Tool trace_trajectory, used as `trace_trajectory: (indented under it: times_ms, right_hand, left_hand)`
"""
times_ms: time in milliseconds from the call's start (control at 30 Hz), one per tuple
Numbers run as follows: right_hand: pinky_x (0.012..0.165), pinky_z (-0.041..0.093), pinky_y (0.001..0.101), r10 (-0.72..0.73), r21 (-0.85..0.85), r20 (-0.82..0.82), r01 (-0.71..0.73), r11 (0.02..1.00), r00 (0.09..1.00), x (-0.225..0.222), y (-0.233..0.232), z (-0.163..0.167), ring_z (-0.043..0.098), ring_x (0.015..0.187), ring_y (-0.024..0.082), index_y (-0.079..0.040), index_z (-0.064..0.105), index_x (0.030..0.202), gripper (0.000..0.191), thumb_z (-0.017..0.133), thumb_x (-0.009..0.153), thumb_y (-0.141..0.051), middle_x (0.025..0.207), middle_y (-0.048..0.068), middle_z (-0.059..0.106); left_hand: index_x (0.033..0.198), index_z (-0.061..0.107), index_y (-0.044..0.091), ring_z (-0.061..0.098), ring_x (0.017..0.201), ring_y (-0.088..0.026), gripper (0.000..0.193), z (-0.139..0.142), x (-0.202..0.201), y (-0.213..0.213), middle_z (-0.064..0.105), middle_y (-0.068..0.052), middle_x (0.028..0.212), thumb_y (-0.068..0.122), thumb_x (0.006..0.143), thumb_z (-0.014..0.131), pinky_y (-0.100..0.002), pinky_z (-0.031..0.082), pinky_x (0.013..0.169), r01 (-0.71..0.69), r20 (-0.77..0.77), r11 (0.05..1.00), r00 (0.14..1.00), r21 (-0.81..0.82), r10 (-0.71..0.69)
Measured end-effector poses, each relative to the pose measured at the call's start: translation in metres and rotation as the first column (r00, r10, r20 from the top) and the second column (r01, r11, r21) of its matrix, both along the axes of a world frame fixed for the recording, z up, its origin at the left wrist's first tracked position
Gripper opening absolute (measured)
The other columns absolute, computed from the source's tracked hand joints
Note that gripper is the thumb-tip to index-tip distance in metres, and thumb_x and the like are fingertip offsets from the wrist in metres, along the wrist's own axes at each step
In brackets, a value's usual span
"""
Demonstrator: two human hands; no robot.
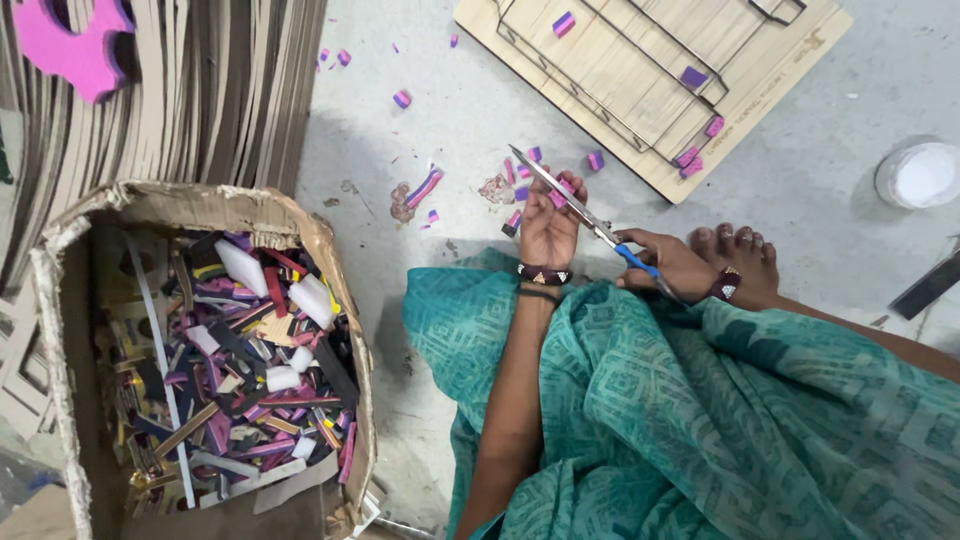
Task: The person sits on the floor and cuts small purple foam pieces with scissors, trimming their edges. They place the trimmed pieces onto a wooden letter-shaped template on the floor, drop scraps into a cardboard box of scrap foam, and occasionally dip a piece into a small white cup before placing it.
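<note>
A person sits on a grey concrete floor (840,200), seen from above, lap draped in teal patterned cloth (700,420). Everything here is placed relative to the scissors.

The scissors (590,222) sit just past the lap, blue-handled, blades parted a little and pointing up and to the left. The right hand (672,265) is closed through the handles, at the blades' near end. The left hand (548,228), with dark bangles at the wrist, lies just left of the blades, its fingers curled around a small pink and purple foam piece (557,198) held against the blade edge. How firmly that piece is pinched cannot be told. The person's bare toes (738,245) rest just right of the scissor handles.

The fingertips sit very near the cutting edge, so a slip of the tiny piece could bring a blade onto a finger. The piece is small enough that it might also spring out of the grip and land among the floor scraps.

Left of the scissors, well apart, stands a torn cardboard box (330,250) heaped with foam offcuts in purple, black, white and yellow. Just beyond the blade tips, loose pink and purple scraps (425,187) litter the floor. Farther beyond, a flat wooden cutting board with metal strips (650,80) lies on the floor with several scraps on it. Far to the right is a white round lid (918,175). At the far left, a stack of cardboard sheets (200,90) stands on edge.
</note>
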State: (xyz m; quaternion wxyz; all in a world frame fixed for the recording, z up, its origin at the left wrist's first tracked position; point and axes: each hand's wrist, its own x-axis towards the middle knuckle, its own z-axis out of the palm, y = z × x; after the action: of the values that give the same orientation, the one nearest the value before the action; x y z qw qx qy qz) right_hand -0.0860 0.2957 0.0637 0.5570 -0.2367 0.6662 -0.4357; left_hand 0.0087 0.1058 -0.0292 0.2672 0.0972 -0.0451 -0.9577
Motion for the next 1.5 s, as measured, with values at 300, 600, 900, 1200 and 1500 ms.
trace_trajectory:
  times_ms: [300, 600, 900, 1200, 1500]
  right_hand:
    - [0.067, 0.052, 0.0301, -0.053, 0.042, 0.146, 0.048, 0.998, 0.988, -0.003, -0.020, 0.005, 0.063, 0.071, 0.014, -0.015, 0.038, 0.151, 0.086, 0.080, 0.079, -0.033, 0.086, 0.006, 0.070]
    - [0.071, 0.054, 0.0341, 0.027, 0.167, -0.205, 0.008, 0.986, 0.978, 0.004, -0.009, -0.029, 0.070, 0.077, 0.019, -0.013, 0.056, 0.137, 0.077, 0.086, 0.070, -0.036, 0.087, 0.010, 0.075]
    - [0.062, 0.056, 0.0342, -0.026, 0.104, -0.168, 0.044, 0.994, 0.986, 0.004, 0.003, -0.046, 0.072, 0.068, 0.018, -0.015, 0.054, 0.138, 0.079, 0.085, 0.070, -0.041, 0.082, 0.012, 0.077]
    - [0.082, 0.044, 0.0520, 0.311, 0.345, -0.659, -0.092, 0.934, 0.685, -0.014, 0.025, 0.062, 0.062, 0.090, 0.033, -0.025, 0.038, 0.152, 0.111, 0.096, 0.064, -0.061, 0.095, -0.003, 0.082]
    - [0.070, 0.057, 0.0364, -0.389, -0.083, -0.529, 0.411, 0.908, 0.754, -0.053, 0.108, 0.081, 0.073, 0.078, 0.027, -0.005, 0.021, 0.158, 0.136, 0.089, 0.051, -0.054, 0.094, 0.012, 0.072]
  left_hand:
    - [0.143, 0.047, 0.001, 0.055, 0.134, -0.035, 0.047, 0.000, 0.004, 0.007, 0.056, -0.019, 0.140, 0.009, 0.102, 0.067, -0.047, 0.042, 0.122, 0.094, 0.030, 0.995, 0.995, -0.016, -0.093]
    - [0.141, 0.051, 0.003, 0.060, 0.124, -0.036, 0.038, 0.005, 0.001, 0.001, 0.061, -0.018, 0.132, 0.018, 0.106, 0.060, -0.050, 0.046, 0.113, 0.085, 0.088, 0.996, 0.992, 0.029, -0.087]
    - [0.140, 0.053, 0.000, 0.059, 0.125, -0.035, 0.040, 0.008, -0.001, -0.009, 0.061, -0.021, 0.136, 0.021, 0.107, 0.058, -0.049, 0.046, 0.114, 0.052, 0.129, 0.996, 0.990, 0.068, -0.061]
    - [0.131, 0.062, -0.003, 0.060, 0.130, -0.029, 0.041, 0.031, 0.003, -0.024, 0.064, -0.020, 0.136, 0.023, 0.101, 0.052, -0.043, 0.040, 0.118, -0.068, 0.377, 0.856, 0.878, -0.512, 0.296]
    - [0.108, 0.072, -0.001, 0.068, 0.096, -0.014, 0.021, 0.087, -0.129, -0.061, 0.072, -0.005, 0.105, 0.017, 0.105, 0.061, -0.027, 0.057, 0.089, 0.184, 0.352, 0.362, 0.805, -0.914, 0.478]
